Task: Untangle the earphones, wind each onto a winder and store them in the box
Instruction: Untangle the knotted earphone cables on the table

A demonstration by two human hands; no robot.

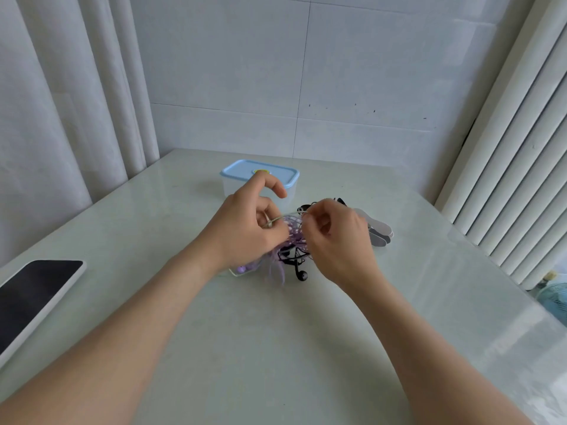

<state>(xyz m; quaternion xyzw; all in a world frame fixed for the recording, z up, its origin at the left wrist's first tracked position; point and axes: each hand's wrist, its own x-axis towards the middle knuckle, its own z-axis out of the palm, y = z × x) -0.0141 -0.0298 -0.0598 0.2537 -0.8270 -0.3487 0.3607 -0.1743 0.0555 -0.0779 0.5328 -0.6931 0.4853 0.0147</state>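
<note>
Phone lower left: dark screen up, white rim, cut by frame edge, well apart from the action. Box at centre, far side of table, lid on. L hand sits in front of it & hides its lower front. Winders right of centre, stacked, partly behind R hand. Blue-ish cloth thing at right edge, can't tell what.

Tangle dead centre on table, just near side of box, b/w and under both hands, so much of it is blocked. Cord, white, runs taut over the tangle from hand to hand. L hand pinches one end w/ thumb & fingers, index lifted and hooked. R hand pinches the other end at thumb & index tips, rest of fingers curled in. Black bud pokes out at tangle's lower edge; purple buds peek out under L wrist.

Table: pale, glossy, stone look, reflections on right. Box: clear plastic, rounded rectangle; lid pale blue w/ yellow-green spot mid-top. Winders: flat, long, rounded ends, grey & white. Tangle: thin cords, purple in loose loops, black threaded through. Wall up top: big pale tiles, few dark specks. Curtain upper left, soft white folds; ribbed white panel upper right.
</note>
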